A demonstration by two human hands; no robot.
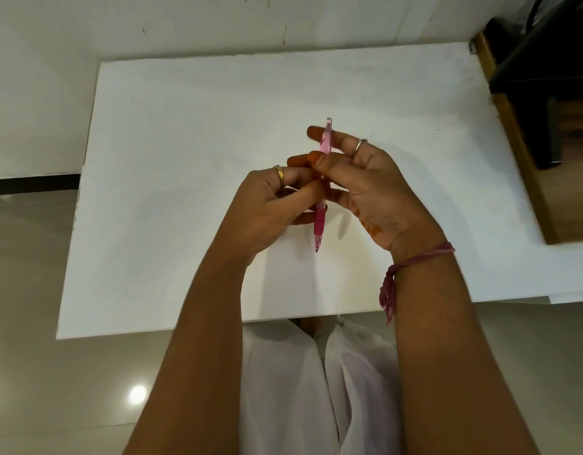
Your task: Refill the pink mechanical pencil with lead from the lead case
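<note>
The pink mechanical pencil (319, 224) is held nearly upright above the white table (185, 192), its tip pointing down toward me and its cap end away. My left hand (270, 208) grips its middle from the left, a gold ring on one finger. My right hand (375, 188) holds the upper barrel from the right, with the index finger stretched behind the cap end. A pink thread is tied around my right wrist. No lead case is in view.
A wooden surface (526, 152) with a dark object (546, 77) on it adjoins the table at the right. White walls stand behind the table. Light tiled floor lies to the left and below. My white-clothed legs (316, 389) are under the near edge.
</note>
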